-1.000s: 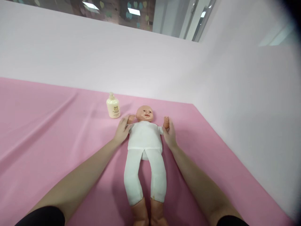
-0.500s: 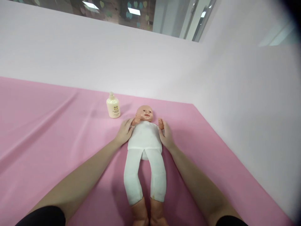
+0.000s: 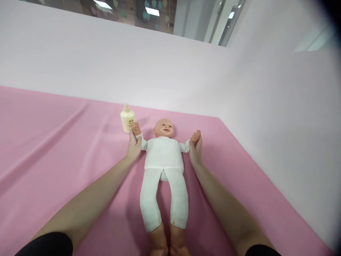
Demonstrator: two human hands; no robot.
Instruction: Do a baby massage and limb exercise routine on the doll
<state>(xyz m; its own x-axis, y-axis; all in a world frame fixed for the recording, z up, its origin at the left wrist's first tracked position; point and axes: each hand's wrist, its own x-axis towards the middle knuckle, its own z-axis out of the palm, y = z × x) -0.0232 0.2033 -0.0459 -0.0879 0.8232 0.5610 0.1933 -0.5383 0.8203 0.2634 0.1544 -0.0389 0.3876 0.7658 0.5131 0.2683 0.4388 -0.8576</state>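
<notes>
A baby doll (image 3: 164, 153) in a white top and trousers lies on its back, its head away from me and its bare feet at the bottom edge. My left hand (image 3: 133, 145) is closed round the doll's arm on the left, near the wrist. On the other side, my right hand (image 3: 196, 151) grips the doll's other arm by the wrist. Both doll arms are spread out sideways, with their small hands showing above my fingers. Just beyond my left hand stands a cream-coloured bottle (image 3: 127, 119), its lower right part covered by the doll's hand.
Under the doll is a pink sheet (image 3: 66, 149) with a few long creases on the left. A white wall (image 3: 106, 64) rises behind it, and another white wall (image 3: 287, 124) borders the right side. Windows (image 3: 133, 16) show above the back wall.
My hands have moved apart, left and right, drawing the doll's arms out from its chest to the sides. The doll's body and the bottle have stayed in place.
</notes>
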